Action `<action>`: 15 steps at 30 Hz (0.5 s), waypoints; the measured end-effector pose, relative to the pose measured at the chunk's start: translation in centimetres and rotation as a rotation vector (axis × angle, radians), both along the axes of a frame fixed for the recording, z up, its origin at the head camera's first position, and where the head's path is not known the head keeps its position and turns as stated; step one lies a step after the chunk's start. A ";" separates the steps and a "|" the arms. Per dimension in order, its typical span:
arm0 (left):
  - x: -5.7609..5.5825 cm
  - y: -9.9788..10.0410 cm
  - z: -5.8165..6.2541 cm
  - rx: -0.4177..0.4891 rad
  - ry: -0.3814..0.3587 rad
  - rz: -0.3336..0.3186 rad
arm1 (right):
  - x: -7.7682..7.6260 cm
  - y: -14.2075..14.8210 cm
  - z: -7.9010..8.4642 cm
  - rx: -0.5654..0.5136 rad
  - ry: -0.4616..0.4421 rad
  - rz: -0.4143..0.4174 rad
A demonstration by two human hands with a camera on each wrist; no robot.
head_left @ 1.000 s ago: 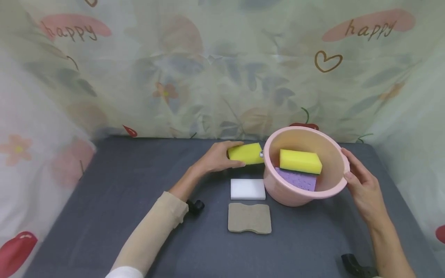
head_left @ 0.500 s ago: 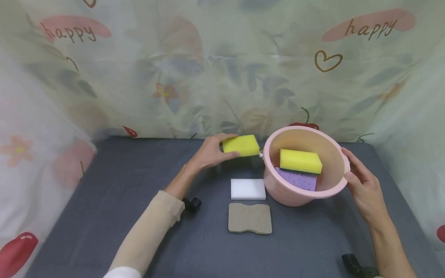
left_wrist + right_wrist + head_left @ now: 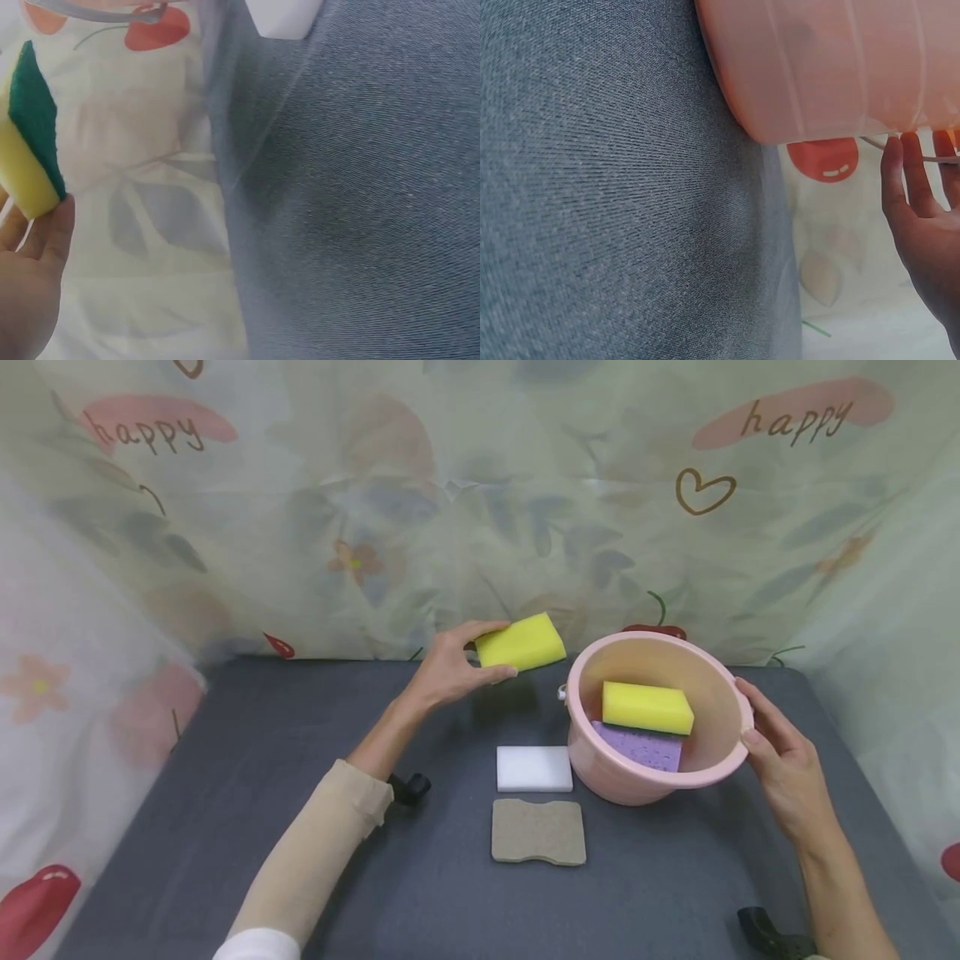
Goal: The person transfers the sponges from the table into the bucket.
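Observation:
My left hand pinches a yellow sponge between thumb and fingers, raised above the back of the table. In the left wrist view the sponge shows a green scouring side. The pink bucket stands right of it, tipped a little toward me. At the bucket's right rim my right hand grips, thumb on the near side; the right wrist view has its fingertips against the outer wall. Inside the bucket, a second yellow sponge lies on a purple sponge, partly hiding it.
A white sponge block lies just left of the bucket, with a grey-brown pad with notched sides in front of it. A patterned curtain hangs behind the dark table. The bucket has a handle joint on its left rim.
My left hand has lifted the yellow sponge up and slightly left, away from the bucket's left rim. My right hand and the bucket have stayed in place.

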State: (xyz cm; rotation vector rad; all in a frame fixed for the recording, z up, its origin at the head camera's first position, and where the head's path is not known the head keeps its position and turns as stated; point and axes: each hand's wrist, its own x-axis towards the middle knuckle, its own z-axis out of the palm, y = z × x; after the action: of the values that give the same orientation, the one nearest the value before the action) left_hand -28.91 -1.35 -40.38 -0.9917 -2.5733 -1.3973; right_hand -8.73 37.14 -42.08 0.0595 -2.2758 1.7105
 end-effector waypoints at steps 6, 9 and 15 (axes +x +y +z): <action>0.1 0.4 0.8 0.000 0.054 -0.013 | -0.2 0.1 0.1 -0.019 0.013 0.008; 0.4 0.7 1.3 -0.016 0.088 -0.023 | -0.2 0.2 -0.1 -0.020 0.014 0.003; 1.3 1.5 2.7 0.001 0.140 -0.062 | -0.1 0.2 -0.2 0.021 0.010 -0.016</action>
State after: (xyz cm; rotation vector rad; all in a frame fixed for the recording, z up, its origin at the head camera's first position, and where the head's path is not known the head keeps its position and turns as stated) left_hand -27.59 0.12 -37.66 -1.1353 -2.4620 -1.2920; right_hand -8.82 37.37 -42.31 0.0537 -2.2805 1.6746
